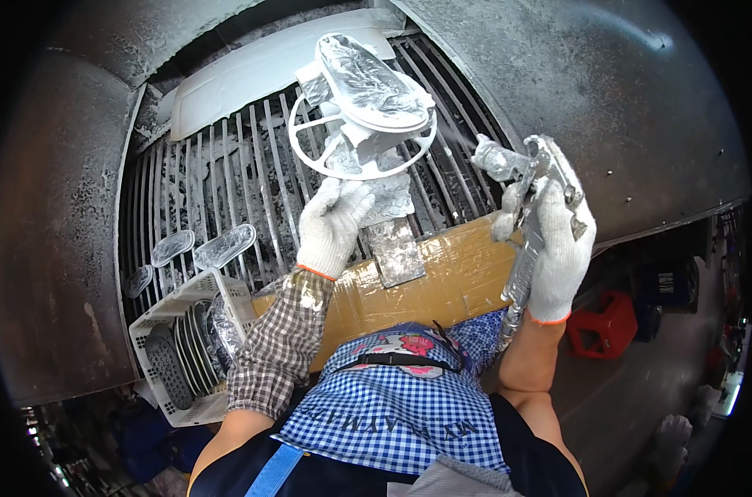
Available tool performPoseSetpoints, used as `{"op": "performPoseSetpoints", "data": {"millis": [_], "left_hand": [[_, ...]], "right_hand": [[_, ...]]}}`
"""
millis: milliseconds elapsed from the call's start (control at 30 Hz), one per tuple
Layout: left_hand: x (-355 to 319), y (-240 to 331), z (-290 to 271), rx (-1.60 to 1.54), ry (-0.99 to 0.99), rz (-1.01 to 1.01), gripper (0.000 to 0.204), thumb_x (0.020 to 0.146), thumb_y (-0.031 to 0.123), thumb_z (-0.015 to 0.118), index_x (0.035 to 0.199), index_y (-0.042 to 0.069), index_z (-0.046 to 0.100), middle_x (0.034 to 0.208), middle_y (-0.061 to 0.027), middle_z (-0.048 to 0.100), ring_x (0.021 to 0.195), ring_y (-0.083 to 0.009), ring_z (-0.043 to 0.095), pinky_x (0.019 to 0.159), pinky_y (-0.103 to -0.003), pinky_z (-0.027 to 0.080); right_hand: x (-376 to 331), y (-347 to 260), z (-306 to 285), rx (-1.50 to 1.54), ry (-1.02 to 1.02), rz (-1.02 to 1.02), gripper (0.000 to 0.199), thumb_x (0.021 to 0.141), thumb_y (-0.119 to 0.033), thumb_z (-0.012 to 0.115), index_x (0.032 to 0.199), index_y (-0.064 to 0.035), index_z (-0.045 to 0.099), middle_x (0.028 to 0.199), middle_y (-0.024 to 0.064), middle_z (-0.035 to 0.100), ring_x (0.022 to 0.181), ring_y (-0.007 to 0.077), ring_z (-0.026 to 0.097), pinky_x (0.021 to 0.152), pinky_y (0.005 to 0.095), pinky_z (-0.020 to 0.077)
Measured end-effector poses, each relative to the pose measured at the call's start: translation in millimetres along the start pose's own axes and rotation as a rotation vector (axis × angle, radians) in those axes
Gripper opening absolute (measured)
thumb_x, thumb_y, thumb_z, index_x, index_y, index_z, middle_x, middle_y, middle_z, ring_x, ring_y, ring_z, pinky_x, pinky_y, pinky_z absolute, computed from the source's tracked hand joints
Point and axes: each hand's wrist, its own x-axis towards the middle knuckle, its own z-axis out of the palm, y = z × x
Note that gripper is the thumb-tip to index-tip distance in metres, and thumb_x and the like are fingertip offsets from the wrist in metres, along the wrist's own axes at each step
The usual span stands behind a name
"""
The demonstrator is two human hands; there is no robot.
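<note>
A white-coated spoked wheel (362, 175) stands over slatted bars. On top of it lies a shoe sole (368, 79) with a pale sidewall and clear film over its upper face. My left hand (333, 228), in a white knit glove, is at the wheel's near rim, fingers loosely curled; whether they touch the rim is unclear. My right hand (562, 240), gloved too, is wrapped round a paint-crusted spray gun (508, 163). Its nozzle points left at the sole from a short distance, and a faint mist shows between them.
Film-covered soles (225, 247) lie on the slatted rack (214, 166) at left. A white plastic basket (185, 414) holds several soles nearer me. Tape-covered cardboard (450, 269) lines the rack's front edge. Metal booth walls (69, 224) rise at both sides. A red stool (605, 327) stands at right.
</note>
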Motion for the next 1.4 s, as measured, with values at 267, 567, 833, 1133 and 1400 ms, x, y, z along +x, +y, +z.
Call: {"op": "performPoseSetpoints", "data": {"millis": [267,567,833,1133,1400], "left_hand": [[-0.8,24.6,-1.3,0.029,-0.030,0.063,0.053,0.101,0.012,0.055,0.148,-0.013,0.047,0.154,-0.0356,0.050,0.143,-0.0470,0.054,0.114,-0.056,0.054],[4.3,36.4,-13.1,0.069,0.077,0.130,0.041,0.102,0.013,0.059,0.135,-0.009,0.052,0.152,-0.0368,0.052,0.136,-0.0484,0.059,0.106,-0.057,0.058],[-2.3,19.2,-27.9,0.033,0.161,0.037,0.039,0.100,0.015,0.063,0.135,0.001,0.055,0.127,-0.0226,0.066,0.110,-0.0409,0.069,0.098,-0.054,0.059],[-8.6,10.5,-16.7,0.032,0.191,0.012,0.038,0.101,0.018,0.065,0.135,0.002,0.058,0.124,-0.0205,0.067,0.110,-0.0375,0.069,0.099,-0.053,0.059],[-8.6,8.9,-3.5,0.004,0.080,0.018,0.047,0.100,0.017,0.066,0.142,-0.001,0.056,0.132,-0.0206,0.065,0.120,-0.0370,0.065,0.105,-0.053,0.056]], "right_hand": [[-2.8,-1.4,-1.8,0.049,-0.116,0.059,0.042,0.111,-0.011,0.056,0.149,0.0064,0.057,0.118,0.0122,0.073,0.086,0.0107,0.067,0.072,0.0264,0.0570],[2.6,7.8,14.9,0.101,-0.208,0.109,0.045,0.110,-0.013,0.061,0.151,0.0056,0.056,0.099,0.0065,0.072,0.076,0.0082,0.066,0.065,0.0234,0.0544],[29.7,32.7,37.1,0.140,-0.164,0.109,0.045,0.110,-0.010,0.059,0.151,0.0072,0.054,0.120,0.0090,0.073,0.096,0.0099,0.068,0.084,0.0256,0.0566],[45.4,43.1,44.0,0.148,-0.144,0.023,0.044,0.114,-0.018,0.054,0.153,0.0019,0.053,0.104,0.0094,0.071,0.079,0.0096,0.065,0.063,0.0263,0.0562],[30.4,38.2,44.8,0.202,0.007,-0.011,0.045,0.112,-0.013,0.059,0.153,0.0032,0.051,0.114,0.0112,0.071,0.090,0.0094,0.065,0.071,0.0251,0.0581]]}}
